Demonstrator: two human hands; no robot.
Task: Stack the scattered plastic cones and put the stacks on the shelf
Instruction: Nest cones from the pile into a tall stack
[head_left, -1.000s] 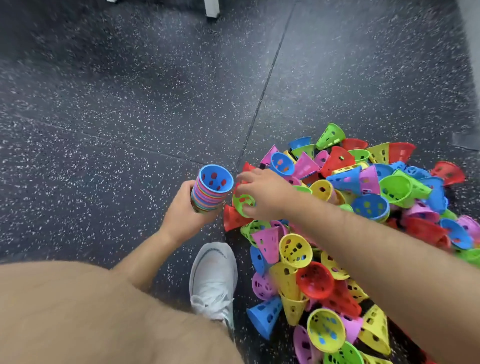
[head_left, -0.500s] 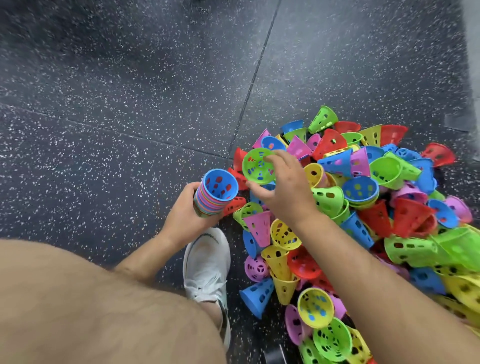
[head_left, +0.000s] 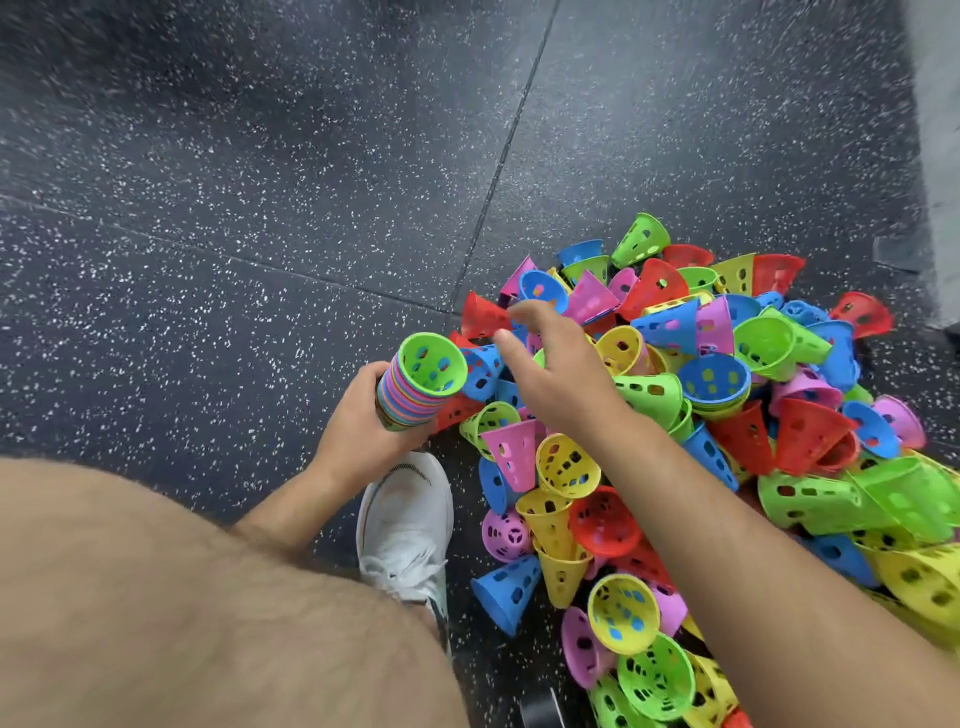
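Note:
A heap of loose perforated plastic cones in red, blue, green, yellow and pink covers the floor on the right. My left hand grips a stack of nested cones, wide ends up, with a green cone as the top one. My right hand hovers over the near-left edge of the heap with fingers spread and nothing in it, its fingertips close to a red cone. No shelf is in view.
Dark speckled rubber floor tiles stretch to the left and far side. My bare knee and white shoe are at the bottom, beside the heap. A grey wall edge runs along the right.
My right hand set the green cone it held onto the stack, which showed a blue cone before. It has let go and moved back over the heap.

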